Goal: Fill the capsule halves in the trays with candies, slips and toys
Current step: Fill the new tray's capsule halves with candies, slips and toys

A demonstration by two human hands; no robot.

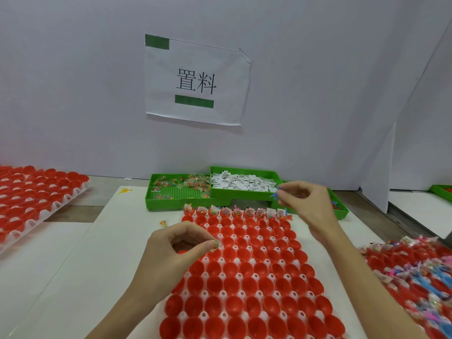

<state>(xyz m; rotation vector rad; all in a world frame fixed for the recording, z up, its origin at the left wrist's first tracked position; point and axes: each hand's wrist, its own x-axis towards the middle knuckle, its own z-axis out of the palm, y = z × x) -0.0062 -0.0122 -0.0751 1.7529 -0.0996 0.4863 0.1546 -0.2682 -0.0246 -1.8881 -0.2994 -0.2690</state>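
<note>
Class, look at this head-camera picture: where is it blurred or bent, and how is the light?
Head view: the right hand is smeared by motion; the filled tray at the right edge is soft; the wide lens bows the wall sign and table edges; lighting is even, with faint shadows under both hands.

Right tray (415,272) cut off, perhaps full.

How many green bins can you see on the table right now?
4: candy bin back centre, slip bin stacked beside it, a third bin mostly hidden behind the right hand, and a corner of another bin at far right.
</note>
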